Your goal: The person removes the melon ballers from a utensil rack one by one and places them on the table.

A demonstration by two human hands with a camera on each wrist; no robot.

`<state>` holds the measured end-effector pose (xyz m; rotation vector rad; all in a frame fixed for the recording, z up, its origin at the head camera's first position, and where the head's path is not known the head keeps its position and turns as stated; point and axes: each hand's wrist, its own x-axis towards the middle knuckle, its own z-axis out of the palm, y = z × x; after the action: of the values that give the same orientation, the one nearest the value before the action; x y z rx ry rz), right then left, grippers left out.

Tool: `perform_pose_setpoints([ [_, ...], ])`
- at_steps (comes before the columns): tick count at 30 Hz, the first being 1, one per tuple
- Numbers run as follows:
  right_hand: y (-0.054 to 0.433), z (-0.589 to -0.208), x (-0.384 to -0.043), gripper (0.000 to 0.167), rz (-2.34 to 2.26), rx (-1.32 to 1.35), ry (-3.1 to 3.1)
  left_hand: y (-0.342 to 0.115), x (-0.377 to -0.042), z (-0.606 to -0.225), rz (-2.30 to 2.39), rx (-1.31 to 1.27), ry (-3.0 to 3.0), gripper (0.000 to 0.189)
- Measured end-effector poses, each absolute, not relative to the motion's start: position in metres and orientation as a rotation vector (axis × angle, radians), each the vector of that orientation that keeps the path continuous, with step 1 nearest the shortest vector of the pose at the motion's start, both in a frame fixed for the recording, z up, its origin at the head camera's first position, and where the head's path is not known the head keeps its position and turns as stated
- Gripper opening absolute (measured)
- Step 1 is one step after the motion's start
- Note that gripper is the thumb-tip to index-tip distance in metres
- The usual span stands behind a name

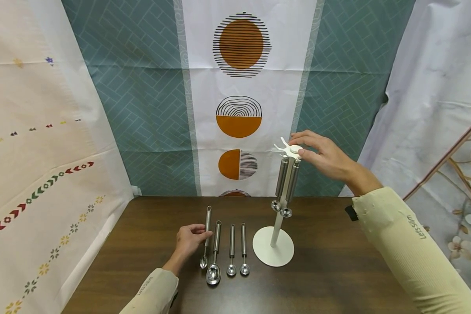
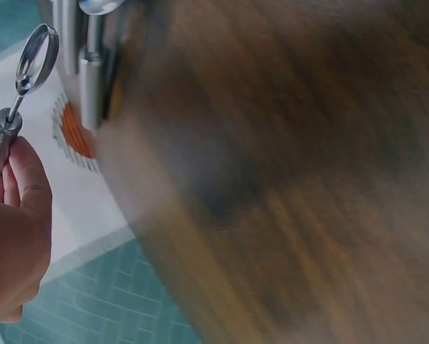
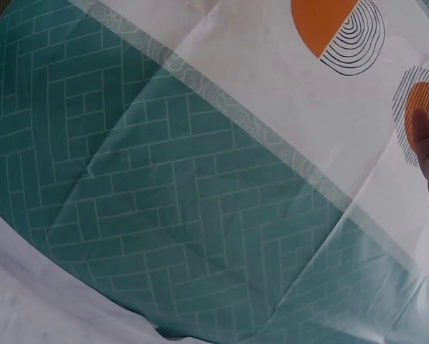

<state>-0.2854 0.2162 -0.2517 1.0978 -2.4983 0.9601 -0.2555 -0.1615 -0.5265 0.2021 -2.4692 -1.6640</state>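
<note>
My left hand (image 1: 189,240) pinches the steel handle of a utensil with a small oval metal head (image 1: 203,262); in the left wrist view that head (image 2: 37,60) looks like an open loop. Right of it lie a large oval scoop (image 1: 213,274) and two small round scoops (image 1: 231,270), (image 1: 244,269), handles pointing away. A white utensil stand (image 1: 273,246) rises on a round base, with steel-handled utensils (image 1: 281,178) hanging from its hooks. At its top, my right hand (image 1: 323,158) holds the hub (image 1: 295,149) between thumb and fingers. Only one finger (image 3: 427,143) shows in the right wrist view.
The items are on a dark brown wooden table (image 1: 318,279). Behind it hangs a teal and white cloth (image 1: 149,109) with orange circles. Patterned cloths hang on the left (image 1: 43,174) and right (image 1: 428,131).
</note>
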Motion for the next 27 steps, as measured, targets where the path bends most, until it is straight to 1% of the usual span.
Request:
perform_pose_setpoints([
  [4, 0.217, -0.252, -0.285, 0.032, 0.966, 1.092, -2.500, -0.167, -0.255, -0.534, -1.582, 0.223, -2.522, 0.028],
  [11, 0.218, -0.251, -0.285, 0.032, 0.960, 1.093, -2.497, -0.171, -0.248, -0.541, -1.505, 0.164, -2.553, 0.026],
  [18, 0.218, -0.251, -0.286, 0.031, 0.972, 1.099, -2.498, -0.175, -0.253, -0.550, -1.461, 0.262, -2.644, 0.025],
  [27, 0.217, -0.252, -0.286, 0.030, 0.966, 1.095, -2.498, -0.180, -0.256, -0.563, -1.363, 0.270, -2.715, 0.025],
])
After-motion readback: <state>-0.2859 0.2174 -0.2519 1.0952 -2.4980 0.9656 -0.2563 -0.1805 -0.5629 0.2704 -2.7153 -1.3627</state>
